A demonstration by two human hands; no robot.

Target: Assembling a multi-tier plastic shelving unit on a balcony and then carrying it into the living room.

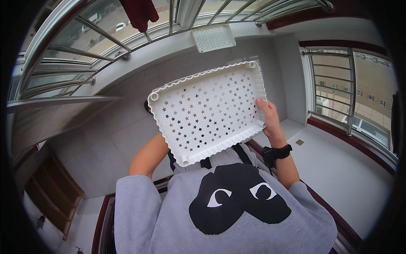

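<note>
In front of my chest is a white plastic shelf tray (207, 111) with star-shaped holes, a scalloped rim and round sockets at its corners. It tilts, its right end farther from me than its left. My right hand (269, 116) grips the right short side, thumb over the rim and the other fingers hidden below. The left forearm runs under the tray's near left side; my left hand itself is hidden behind it.
A second white star-holed tray (214, 38) lies on the far side by the window. Metal railings (103, 34) line the windows ahead, with a dark red cloth (140, 13) hanging there. More railings (332, 86) cross the right window. A brown wooden piece (53, 190) stands at lower left.
</note>
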